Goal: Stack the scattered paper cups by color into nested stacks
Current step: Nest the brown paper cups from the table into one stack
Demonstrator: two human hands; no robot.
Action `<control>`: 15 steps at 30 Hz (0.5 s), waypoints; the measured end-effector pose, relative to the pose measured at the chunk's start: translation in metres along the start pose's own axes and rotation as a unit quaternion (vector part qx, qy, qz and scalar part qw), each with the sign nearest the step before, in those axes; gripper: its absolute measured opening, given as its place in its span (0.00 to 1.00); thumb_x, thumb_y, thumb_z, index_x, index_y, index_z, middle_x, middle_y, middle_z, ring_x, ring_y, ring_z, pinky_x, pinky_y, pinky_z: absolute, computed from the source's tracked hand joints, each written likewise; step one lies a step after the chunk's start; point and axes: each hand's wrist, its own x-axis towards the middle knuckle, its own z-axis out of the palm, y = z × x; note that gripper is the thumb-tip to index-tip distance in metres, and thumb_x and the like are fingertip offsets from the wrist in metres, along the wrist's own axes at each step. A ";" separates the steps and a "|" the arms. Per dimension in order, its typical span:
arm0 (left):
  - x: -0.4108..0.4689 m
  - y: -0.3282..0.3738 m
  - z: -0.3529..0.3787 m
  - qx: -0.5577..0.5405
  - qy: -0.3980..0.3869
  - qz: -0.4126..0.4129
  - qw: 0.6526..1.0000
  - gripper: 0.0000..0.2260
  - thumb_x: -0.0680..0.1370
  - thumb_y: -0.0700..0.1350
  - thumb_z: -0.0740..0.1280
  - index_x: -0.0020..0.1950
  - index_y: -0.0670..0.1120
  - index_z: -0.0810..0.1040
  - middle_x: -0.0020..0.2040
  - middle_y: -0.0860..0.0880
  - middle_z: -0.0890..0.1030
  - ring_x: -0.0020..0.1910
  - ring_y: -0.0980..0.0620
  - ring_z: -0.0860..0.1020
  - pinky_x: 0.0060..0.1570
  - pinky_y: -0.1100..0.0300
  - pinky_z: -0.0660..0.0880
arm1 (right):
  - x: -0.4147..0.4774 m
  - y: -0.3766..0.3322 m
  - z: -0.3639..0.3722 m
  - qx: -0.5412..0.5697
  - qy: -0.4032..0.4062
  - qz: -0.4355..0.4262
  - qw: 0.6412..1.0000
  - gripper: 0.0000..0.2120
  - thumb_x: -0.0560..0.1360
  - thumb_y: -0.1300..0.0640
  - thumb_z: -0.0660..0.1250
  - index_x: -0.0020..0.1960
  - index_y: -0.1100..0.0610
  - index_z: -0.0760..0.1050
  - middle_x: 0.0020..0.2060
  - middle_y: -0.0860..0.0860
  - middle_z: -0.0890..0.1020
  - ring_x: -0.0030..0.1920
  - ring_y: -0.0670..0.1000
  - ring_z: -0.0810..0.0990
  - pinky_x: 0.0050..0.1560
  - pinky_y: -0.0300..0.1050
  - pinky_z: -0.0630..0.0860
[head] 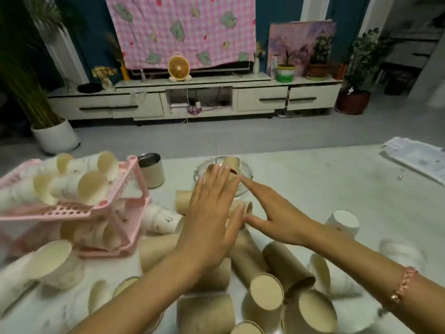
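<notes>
Both hands flat and spread over a mess of paper cups, holding nothing

Left hand [212,213] mid frame, fingers straight and together; right hand [277,213] just beside it, fingers splayed, forefinger tip at the glass dish [245,174], which has one brown cup [232,163] in it. Thumbs nearly meet; contact with the cups underneath can't be told. Brown cups [265,292] lie heaped on the table [325,179] at lower centre, white cups [163,218] at left, in and under the tipped pink basket [130,189]. Bracelet [404,283] on right wrist; papers [419,157] at right edge
</notes>
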 end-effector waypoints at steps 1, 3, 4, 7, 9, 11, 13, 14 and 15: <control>-0.010 -0.001 0.008 0.000 -0.004 -0.001 1.000 0.28 0.76 0.62 0.41 0.74 0.52 0.52 0.77 0.53 0.49 0.75 0.59 0.41 0.73 0.58 0.38 | -0.004 0.004 0.010 -0.004 -0.008 -0.008 1.000 0.33 0.76 0.50 0.62 0.74 0.46 0.47 0.75 0.47 0.59 0.72 0.46 0.59 0.64 0.30 0.51; -0.031 -0.008 0.025 0.002 -0.003 -0.011 1.000 0.26 0.75 0.62 0.42 0.73 0.56 0.50 0.75 0.57 0.46 0.73 0.64 0.38 0.71 0.65 0.34 | -0.010 0.013 0.023 -0.020 -0.011 -0.008 1.000 0.29 0.77 0.52 0.61 0.74 0.48 0.50 0.74 0.48 0.61 0.71 0.47 0.60 0.62 0.29 0.52; -0.044 -0.012 0.035 -0.009 -0.001 -0.018 1.000 0.26 0.75 0.61 0.43 0.73 0.57 0.51 0.75 0.58 0.46 0.73 0.65 0.38 0.70 0.68 0.34 | -0.016 0.014 0.031 -0.021 -0.007 -0.004 1.000 0.27 0.77 0.52 0.60 0.73 0.49 0.54 0.73 0.49 0.63 0.70 0.47 0.62 0.60 0.29 0.54; -0.083 -0.010 0.043 -0.049 0.038 -0.018 0.998 0.26 0.74 0.61 0.46 0.72 0.56 0.57 0.74 0.61 0.52 0.73 0.67 0.42 0.71 0.69 0.39 | -0.042 0.006 0.037 0.010 -0.015 -0.005 1.000 0.22 0.77 0.51 0.60 0.69 0.50 0.62 0.67 0.50 0.71 0.62 0.45 0.71 0.59 0.33 0.64; -0.101 0.000 0.031 -0.108 0.059 -0.045 0.991 0.24 0.75 0.61 0.50 0.70 0.57 0.62 0.71 0.62 0.59 0.73 0.67 0.49 0.72 0.65 0.48 | -0.062 -0.010 0.027 0.030 -0.013 -0.020 0.999 0.20 0.76 0.49 0.61 0.67 0.48 0.65 0.63 0.47 0.74 0.55 0.39 0.72 0.55 0.30 0.68; -0.121 0.013 0.015 -0.165 0.060 -0.058 0.983 0.22 0.73 0.62 0.51 0.65 0.60 0.66 0.67 0.63 0.66 0.69 0.67 0.58 0.69 0.70 0.55 | -0.088 -0.031 0.018 0.008 -0.049 -0.041 0.998 0.20 0.75 0.49 0.62 0.66 0.48 0.66 0.58 0.42 0.73 0.48 0.34 0.71 0.49 0.21 0.66; -0.141 0.027 0.007 -0.182 0.015 -0.036 0.983 0.23 0.70 0.65 0.52 0.64 0.63 0.66 0.64 0.64 0.70 0.65 0.69 0.64 0.62 0.78 0.58 | -0.112 -0.044 0.017 -0.038 -0.091 -0.077 0.992 0.21 0.74 0.51 0.65 0.66 0.49 0.66 0.57 0.42 0.72 0.49 0.35 0.69 0.50 0.19 0.61; -0.149 0.032 0.007 -0.169 -0.020 -0.022 0.985 0.24 0.69 0.66 0.54 0.65 0.66 0.62 0.64 0.65 0.69 0.64 0.70 0.64 0.60 0.79 0.58 | -0.121 -0.048 0.019 -0.058 -0.098 -0.099 0.989 0.21 0.74 0.53 0.65 0.65 0.49 0.67 0.58 0.43 0.72 0.52 0.36 0.67 0.52 0.19 0.60; -0.156 0.038 0.008 -0.144 -0.054 -0.007 0.988 0.27 0.68 0.68 0.55 0.66 0.69 0.56 0.64 0.66 0.67 0.65 0.70 0.63 0.60 0.79 0.57 | -0.129 -0.050 0.022 -0.072 -0.092 -0.114 0.987 0.20 0.74 0.56 0.65 0.64 0.50 0.67 0.58 0.44 0.72 0.54 0.37 0.66 0.53 0.21 0.59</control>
